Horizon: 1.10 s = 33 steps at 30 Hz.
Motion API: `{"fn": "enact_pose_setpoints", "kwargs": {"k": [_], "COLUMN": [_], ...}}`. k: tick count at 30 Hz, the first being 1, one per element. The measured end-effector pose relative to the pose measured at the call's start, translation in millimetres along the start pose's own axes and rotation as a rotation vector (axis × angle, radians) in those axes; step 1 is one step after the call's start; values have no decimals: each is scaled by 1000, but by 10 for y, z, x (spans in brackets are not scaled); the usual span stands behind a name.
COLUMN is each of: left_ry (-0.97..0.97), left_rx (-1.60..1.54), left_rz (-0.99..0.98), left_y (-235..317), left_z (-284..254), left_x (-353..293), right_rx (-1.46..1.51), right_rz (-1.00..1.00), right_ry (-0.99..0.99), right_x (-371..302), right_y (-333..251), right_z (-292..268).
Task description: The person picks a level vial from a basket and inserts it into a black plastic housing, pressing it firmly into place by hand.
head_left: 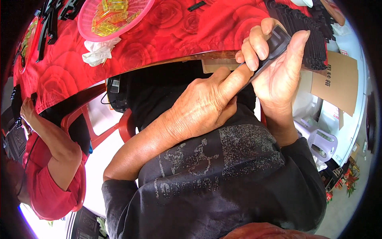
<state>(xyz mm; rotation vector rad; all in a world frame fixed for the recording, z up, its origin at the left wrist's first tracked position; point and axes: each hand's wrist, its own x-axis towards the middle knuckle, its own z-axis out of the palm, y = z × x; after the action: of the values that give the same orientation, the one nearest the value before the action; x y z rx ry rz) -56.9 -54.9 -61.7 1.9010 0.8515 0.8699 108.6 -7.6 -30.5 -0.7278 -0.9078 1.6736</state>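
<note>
A long, narrow black plastic piece (279, 41) is held up slantwise in front of my chest, just off the table's near edge. My right hand (278, 75) wraps round its upper part, with the fingers curled over one side and the thumb raised along the other. From the left, my left hand (211, 99) reaches across and grips the lower end, its index finger lying along the piece. The fingers partly cover that lower end, so its shape is hidden.
A red rose-patterned cloth covers the table (159, 36). On it are a pink basket (85, 28) of yellow clear pieces, a crumpled tissue (97, 51) and stacked black strips (310, 36). At left sits a person in red (59, 175); at right stands a cardboard box (334, 83).
</note>
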Motion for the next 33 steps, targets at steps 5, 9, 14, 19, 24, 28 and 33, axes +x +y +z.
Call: {"fn": "enact_pose_setpoints", "kwargs": {"k": [5,9,14,19,24,28,33], "left_ry": [19,10,49,43,-46,-5,-22], "left_rx": [9,-20,-74,-35,-29,4,48], "left_rz": [22,-35,-31,-30,-92,-44,-52], "left_y": [-67,-63,-44,-50,-2,0,-1], "left_z": [28,20,7,3,-59,-66,-69], "left_x": [-42,-79,-65,-96,-129,-109,-107], "right_rx": [-2,16,42,70,98,96,67], "right_rz": [-11,-18,-38,-39,-43,-48,-52], "right_ry": [-6,-57,-25,5,0,1,7], "right_x": [23,55,56,44,33,30,22], "right_y": [4,13,14,4,6,13,24], "right_z": [1,-44,-55,-87,-81,-60,-52]}}
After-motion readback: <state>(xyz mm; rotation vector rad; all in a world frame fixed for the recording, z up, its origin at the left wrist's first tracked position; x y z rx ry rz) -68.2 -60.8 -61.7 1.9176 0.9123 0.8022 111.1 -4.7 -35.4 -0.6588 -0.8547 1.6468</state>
